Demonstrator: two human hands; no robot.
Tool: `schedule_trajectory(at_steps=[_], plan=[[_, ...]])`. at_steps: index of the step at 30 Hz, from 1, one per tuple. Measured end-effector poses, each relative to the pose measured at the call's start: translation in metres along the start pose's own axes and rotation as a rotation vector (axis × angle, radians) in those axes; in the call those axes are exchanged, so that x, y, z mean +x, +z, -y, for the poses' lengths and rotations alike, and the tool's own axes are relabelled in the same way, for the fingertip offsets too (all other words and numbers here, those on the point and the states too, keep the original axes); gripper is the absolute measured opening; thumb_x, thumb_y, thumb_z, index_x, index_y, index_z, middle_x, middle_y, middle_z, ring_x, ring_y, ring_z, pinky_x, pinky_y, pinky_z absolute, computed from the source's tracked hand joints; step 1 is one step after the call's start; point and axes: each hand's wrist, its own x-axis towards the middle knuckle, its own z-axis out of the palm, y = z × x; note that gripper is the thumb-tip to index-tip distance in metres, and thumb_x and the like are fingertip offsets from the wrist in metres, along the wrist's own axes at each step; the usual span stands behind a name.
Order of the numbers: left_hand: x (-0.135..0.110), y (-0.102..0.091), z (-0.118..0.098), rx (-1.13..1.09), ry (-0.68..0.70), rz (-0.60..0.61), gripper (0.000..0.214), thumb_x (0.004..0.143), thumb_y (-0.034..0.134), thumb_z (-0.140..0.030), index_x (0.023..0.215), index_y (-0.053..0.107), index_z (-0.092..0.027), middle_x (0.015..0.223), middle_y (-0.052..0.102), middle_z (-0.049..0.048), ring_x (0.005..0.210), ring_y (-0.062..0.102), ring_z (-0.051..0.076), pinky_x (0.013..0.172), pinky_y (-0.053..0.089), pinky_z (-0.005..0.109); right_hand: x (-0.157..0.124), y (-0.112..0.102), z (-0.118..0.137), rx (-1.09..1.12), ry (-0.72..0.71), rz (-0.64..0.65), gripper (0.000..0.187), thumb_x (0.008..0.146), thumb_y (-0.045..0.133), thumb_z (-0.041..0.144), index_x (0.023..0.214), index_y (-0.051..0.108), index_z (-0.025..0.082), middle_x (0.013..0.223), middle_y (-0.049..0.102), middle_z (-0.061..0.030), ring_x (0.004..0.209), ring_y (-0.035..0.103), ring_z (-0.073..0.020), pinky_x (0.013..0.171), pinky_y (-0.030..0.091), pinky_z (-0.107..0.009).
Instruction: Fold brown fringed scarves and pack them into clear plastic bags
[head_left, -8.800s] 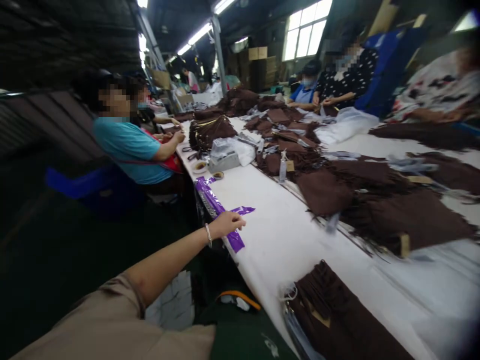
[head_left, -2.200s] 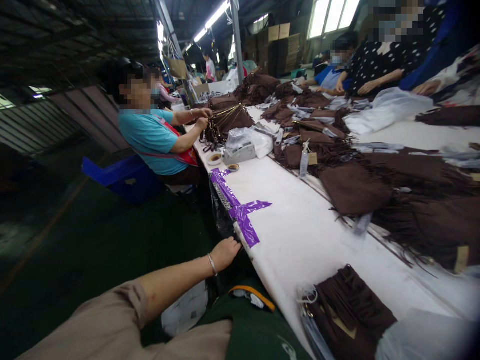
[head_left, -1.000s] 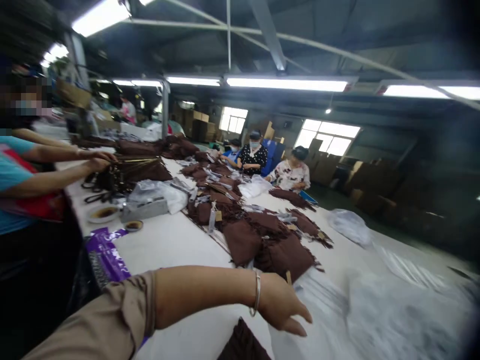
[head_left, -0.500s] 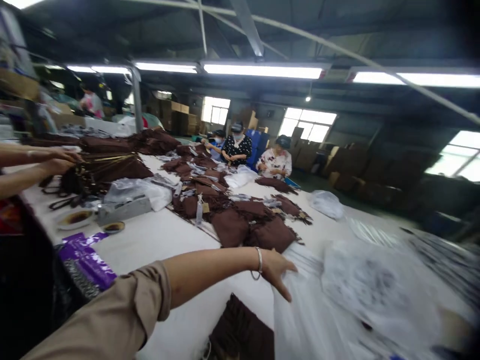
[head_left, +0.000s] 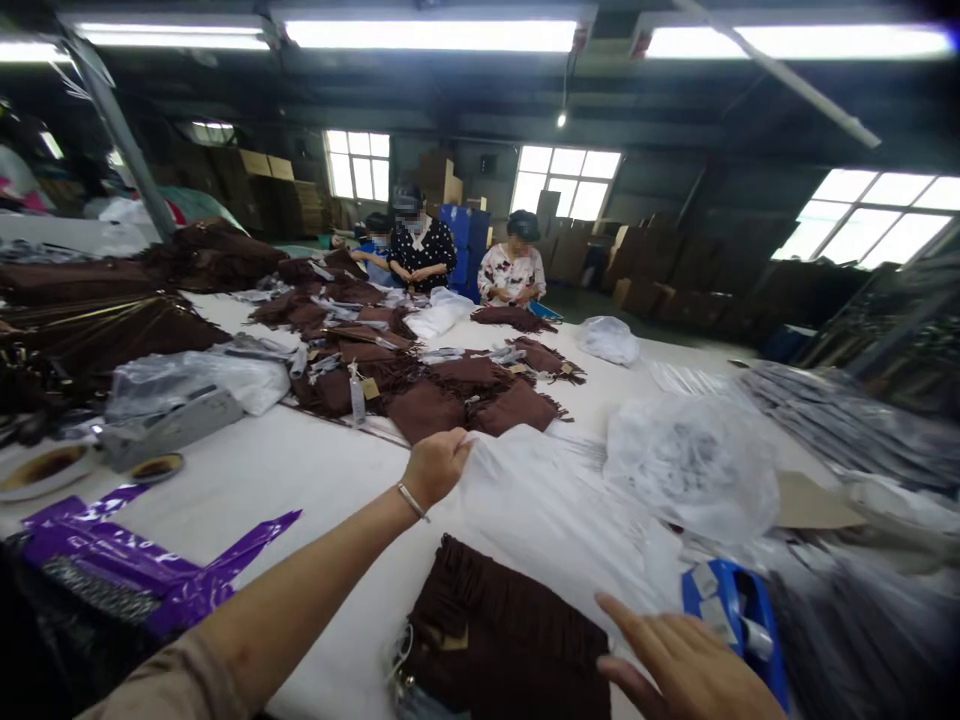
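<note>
My left hand (head_left: 436, 465) reaches out over the white table (head_left: 300, 470) and is closed on the top edge of a clear plastic bag (head_left: 555, 520), lifting it. My right hand (head_left: 686, 665) enters at the bottom right with fingers stretched out, just over the bag's lower edge and holding nothing. A dark brown fringed fabric piece (head_left: 502, 640) lies flat in front of me, partly under the bag. A silver bangle sits on my left wrist.
Strips of purple tape (head_left: 150, 570) hang at the table's near left edge. A blue tape dispenser (head_left: 739, 610) sits right of my right hand. Crumpled clear bags (head_left: 690, 460) lie beyond. Brown fabric piles (head_left: 450, 395) cover the middle. Two people (head_left: 465, 265) work at the far end.
The view has swung right from the purple tape. My left hand went from the tape to the stack of clear bags and closed on one. My right hand has come into view.
</note>
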Motion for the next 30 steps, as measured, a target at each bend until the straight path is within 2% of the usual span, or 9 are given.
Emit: schedule_trajectory(at_steps=[4, 7, 10, 15, 19, 23, 25, 27, 30], plan=[[-0.046, 0.026, 0.019, -0.093, -0.057, 0.039, 0.03, 0.09, 0.038, -0.021, 0.114, 0.057, -0.018, 0.101, 0.066, 0.006, 0.093, 0.062, 0.02, 0.083, 0.048, 0.032, -0.031, 0.067, 0.019, 0.079, 0.481, -0.065, 0.041, 0.094, 0.041, 0.044, 0.125, 0.049, 0.019, 0.076, 0.064, 0.001, 0.065, 0.06, -0.0112, 0.061, 0.047, -0.024], [-0.059, 0.041, 0.01, -0.127, -0.004, 0.054, 0.042, 0.087, 0.04, -0.017, 0.127, 0.051, -0.016, 0.116, 0.062, 0.008, 0.103, 0.059, 0.021, 0.092, 0.047, 0.035, -0.021, 0.097, 0.038, 0.129, 0.743, -0.11, 0.057, 0.087, 0.052, 0.048, 0.136, 0.039, 0.022, 0.082, 0.062, -0.0009, 0.072, 0.058, -0.0149, 0.071, 0.047, -0.03], [-0.057, 0.045, -0.005, -0.124, 0.06, 0.054, 0.046, 0.086, 0.04, -0.017, 0.131, 0.048, -0.013, 0.115, 0.063, 0.0111, 0.101, 0.06, 0.021, 0.092, 0.048, 0.037, 0.002, 0.112, 0.039, 0.133, 0.726, -0.004, 0.072, 0.078, 0.064, 0.048, 0.138, 0.035, 0.02, 0.105, 0.059, -0.0081, 0.097, 0.054, -0.0243, 0.087, 0.043, -0.041], [-0.048, 0.029, -0.017, -0.158, 0.095, -0.011, 0.044, 0.09, 0.038, -0.019, 0.132, 0.048, -0.013, 0.116, 0.063, 0.0104, 0.098, 0.062, 0.02, 0.088, 0.05, 0.034, -0.001, 0.131, 0.012, 0.142, 0.756, 0.149, 0.041, 0.083, 0.05, 0.015, 0.123, 0.051, 0.019, 0.106, 0.06, -0.0084, 0.1, 0.052, -0.025, 0.085, 0.043, -0.042], [-0.047, 0.021, -0.016, -0.143, 0.057, -0.044, 0.043, 0.088, 0.042, -0.019, 0.13, 0.05, -0.014, 0.114, 0.064, 0.009, 0.094, 0.063, 0.02, 0.087, 0.051, 0.034, -0.011, 0.129, 0.01, 0.308, 0.84, 0.022, 0.039, 0.085, 0.056, 0.036, 0.119, 0.052, 0.018, 0.104, 0.061, -0.0089, 0.098, 0.053, -0.0262, 0.086, 0.043, -0.044], [-0.048, 0.026, -0.035, -0.149, 0.135, -0.012, 0.042, 0.09, 0.04, -0.021, 0.13, 0.05, -0.012, 0.107, 0.066, 0.0104, 0.09, 0.065, 0.021, 0.083, 0.053, 0.034, 0.025, 0.119, 0.034, 0.471, 0.753, -0.075, 0.063, 0.083, 0.056, 0.051, 0.133, 0.039, 0.017, 0.121, 0.054, -0.012, 0.111, 0.047, -0.0261, 0.095, 0.041, -0.043], [-0.048, 0.025, -0.047, -0.144, 0.202, -0.015, 0.042, 0.091, 0.04, -0.023, 0.13, 0.049, -0.01, 0.104, 0.067, 0.0117, 0.089, 0.065, 0.02, 0.082, 0.053, 0.034, 0.047, 0.116, 0.039, 0.422, 0.747, -0.076, 0.054, 0.084, 0.056, 0.043, 0.129, 0.043, 0.016, 0.114, 0.057, -0.0113, 0.106, 0.048, -0.026, 0.093, 0.041, -0.043], [-0.048, 0.022, -0.052, -0.132, 0.262, -0.032, 0.044, 0.09, 0.041, -0.022, 0.131, 0.047, -0.008, 0.103, 0.067, 0.0124, 0.089, 0.064, 0.02, 0.083, 0.053, 0.034, 0.058, 0.115, 0.033, 0.381, 0.795, -0.086, 0.031, 0.085, 0.054, 0.031, 0.114, 0.054, 0.018, 0.097, 0.06, -0.0073, 0.093, 0.051, -0.0231, 0.087, 0.042, -0.041], [-0.05, 0.015, -0.045, -0.101, 0.302, -0.053, 0.044, 0.09, 0.04, -0.019, 0.133, 0.045, -0.009, 0.106, 0.066, 0.0121, 0.089, 0.064, 0.019, 0.083, 0.053, 0.034, 0.055, 0.112, 0.013, 0.344, 0.831, -0.11, 0.014, 0.084, 0.053, 0.021, 0.096, 0.058, 0.02, 0.087, 0.059, -0.0032, 0.086, 0.052, -0.0202, 0.085, 0.041, -0.037]])
